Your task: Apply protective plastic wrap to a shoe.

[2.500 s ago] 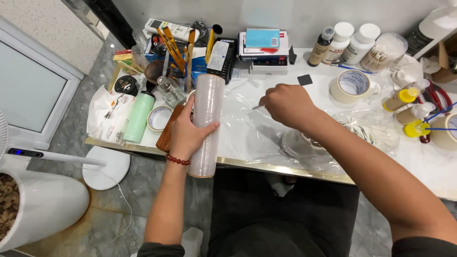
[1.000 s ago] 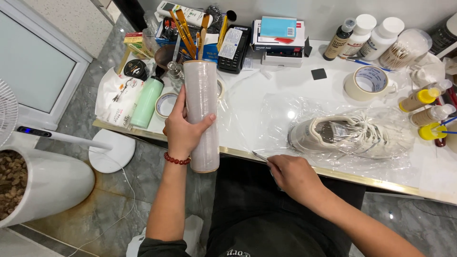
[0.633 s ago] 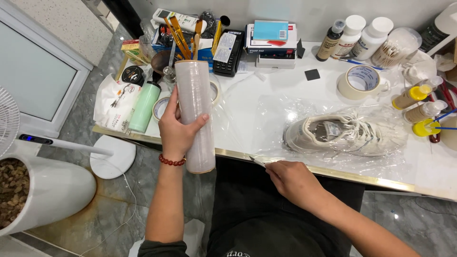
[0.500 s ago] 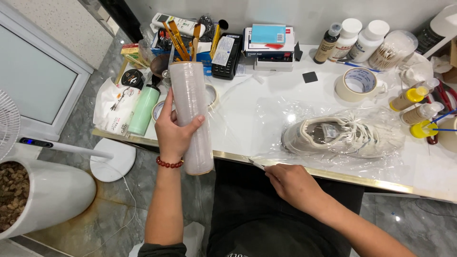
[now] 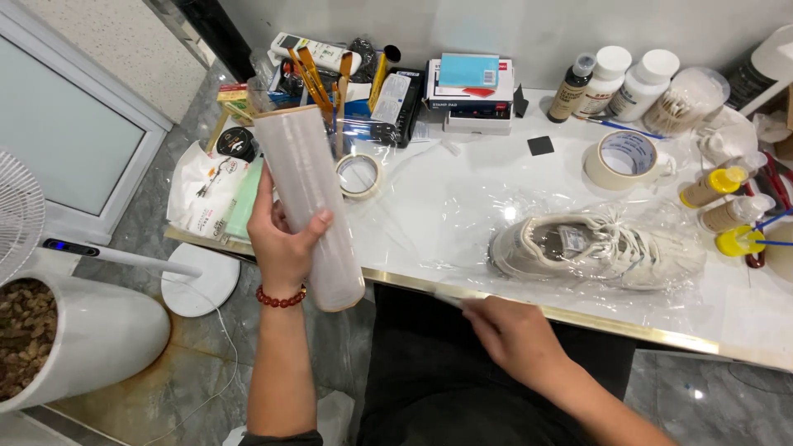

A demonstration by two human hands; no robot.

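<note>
Two bare hands are at work over a cluttered white counter (image 5: 462,198), seen from your head camera. At far left stand a white planter of pebbles (image 5: 58,347) and the round base of a fan (image 5: 198,285) on the marble floor. Your left hand (image 5: 285,244), a red bead bracelet (image 5: 281,297) at the wrist, is wrapped firmly around a tall roll of clear cling film (image 5: 310,206), held nearly upright and tilted slightly, just off the counter's near left edge. Behind the roll lie a white bag (image 5: 202,194), a cup of brushes (image 5: 318,83) and a small ring of tape (image 5: 359,175). Clear film (image 5: 462,215) stretches from the roll rightward across the counter. Farther back sits a stack of small boxes (image 5: 469,95). Your right hand (image 5: 512,334), blurred, hovers just off the near gold edge of the counter, fingers pinched narrowly on the film's loose edge. Right of centre, a white sneaker (image 5: 595,248) lies on its sole under the film, toe to the right. Beyond it rest a wide roll of masking tape (image 5: 624,157) and several white-capped bottles (image 5: 615,83); yellow-capped bottles (image 5: 719,211) stand at far right.
</note>
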